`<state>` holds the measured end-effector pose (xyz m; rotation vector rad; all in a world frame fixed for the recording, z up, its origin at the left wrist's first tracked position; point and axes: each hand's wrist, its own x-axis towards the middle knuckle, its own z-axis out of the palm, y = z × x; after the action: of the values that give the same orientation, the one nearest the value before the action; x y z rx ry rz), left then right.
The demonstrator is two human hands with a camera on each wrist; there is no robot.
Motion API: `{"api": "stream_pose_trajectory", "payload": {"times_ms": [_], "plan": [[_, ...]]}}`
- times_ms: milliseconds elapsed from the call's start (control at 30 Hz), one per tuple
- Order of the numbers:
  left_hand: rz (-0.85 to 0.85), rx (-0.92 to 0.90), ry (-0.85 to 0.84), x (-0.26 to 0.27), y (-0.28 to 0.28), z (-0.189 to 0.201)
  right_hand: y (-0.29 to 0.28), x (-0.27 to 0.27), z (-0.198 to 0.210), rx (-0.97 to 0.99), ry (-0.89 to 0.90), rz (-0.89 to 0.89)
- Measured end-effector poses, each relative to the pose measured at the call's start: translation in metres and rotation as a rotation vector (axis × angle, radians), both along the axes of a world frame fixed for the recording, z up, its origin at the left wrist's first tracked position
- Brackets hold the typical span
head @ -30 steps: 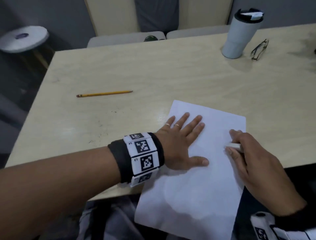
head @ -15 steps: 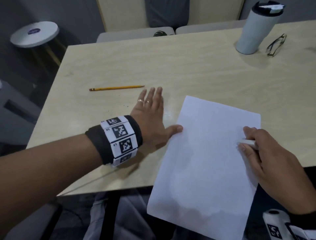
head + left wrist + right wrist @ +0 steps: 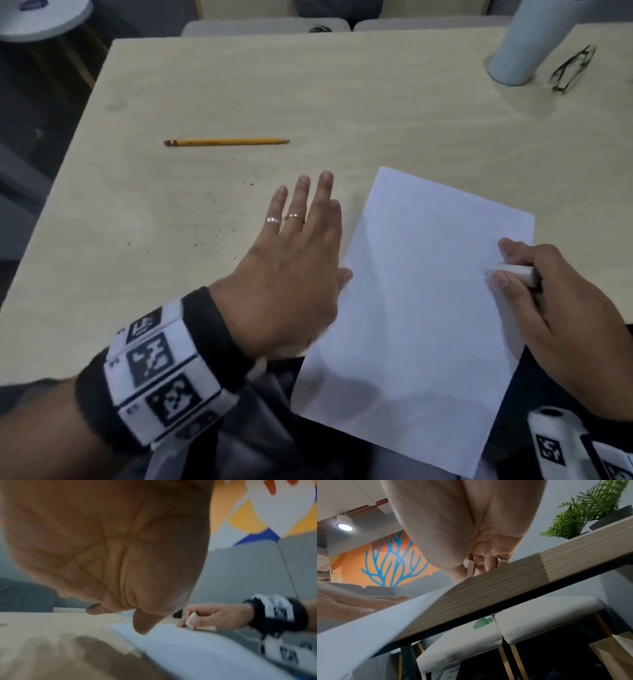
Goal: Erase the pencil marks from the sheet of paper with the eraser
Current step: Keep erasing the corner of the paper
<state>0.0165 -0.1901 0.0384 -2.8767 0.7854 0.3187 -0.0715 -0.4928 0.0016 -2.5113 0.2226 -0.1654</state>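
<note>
A white sheet of paper (image 3: 421, 301) lies on the wooden table (image 3: 342, 102), its near half hanging over the front edge. My right hand (image 3: 555, 301) pinches a white eraser (image 3: 517, 273) at the sheet's right edge; the eraser (image 3: 190, 619) also shows in the left wrist view. My left hand (image 3: 301, 246) lies flat with straight fingers on the table just left of the sheet, its thumb (image 3: 344, 275) touching the paper's left edge. No pencil marks can be made out on the sheet.
A yellow pencil (image 3: 226, 142) lies on the table at the far left. Dark eraser crumbs (image 3: 219, 219) are scattered left of my hand. A grey tumbler (image 3: 520, 44) and a pair of glasses (image 3: 572, 70) stand at the far right. Cushioned stools (image 3: 539, 615) sit behind the table.
My left hand has slid off the sheet to the left and now lies on the bare table beside it. The right hand keeps the eraser at the sheet's right edge.
</note>
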Motion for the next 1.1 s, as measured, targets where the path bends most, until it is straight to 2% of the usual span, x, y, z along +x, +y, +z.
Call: {"api": "stream_pose_trajectory", "payload": {"times_ms": [200, 267, 367, 467, 533, 633, 833, 967, 1100], "plan": [[0.043, -0.289, 0.067, -0.075, -0.02, -0.043, 0.0, -0.012, 0.005, -0.121, 0.007, -0.178], [0.053, -0.365, 0.063, -0.077, -0.026, -0.049, -0.003, -0.016, 0.009, -0.109, 0.052, -0.243], [0.024, -0.363, 0.011, -0.061, -0.029, -0.054, -0.002, -0.013, 0.018, -0.053, -0.056, -0.314], [-0.011, -0.301, -0.032, -0.045, -0.028, -0.052, 0.004, -0.001, 0.021, -0.03, -0.162, -0.236], [-0.017, -0.271, -0.064, -0.039, -0.031, -0.05, 0.006, 0.008, 0.016, -0.027, -0.153, -0.174], [-0.01, -0.323, -0.111, -0.042, -0.041, -0.052, 0.004, 0.017, 0.004, 0.017, -0.133, -0.159], [-0.073, -0.427, 0.039, -0.053, -0.045, -0.061, -0.007, 0.019, 0.006, 0.078, -0.108, -0.196], [-0.161, -0.407, 0.057, -0.042, -0.044, -0.058, 0.006, 0.033, 0.018, 0.003, -0.158, -0.104], [-0.294, -0.373, 0.083, -0.028, -0.04, -0.057, 0.035, 0.047, 0.009, -0.064, -0.211, 0.02]]}}
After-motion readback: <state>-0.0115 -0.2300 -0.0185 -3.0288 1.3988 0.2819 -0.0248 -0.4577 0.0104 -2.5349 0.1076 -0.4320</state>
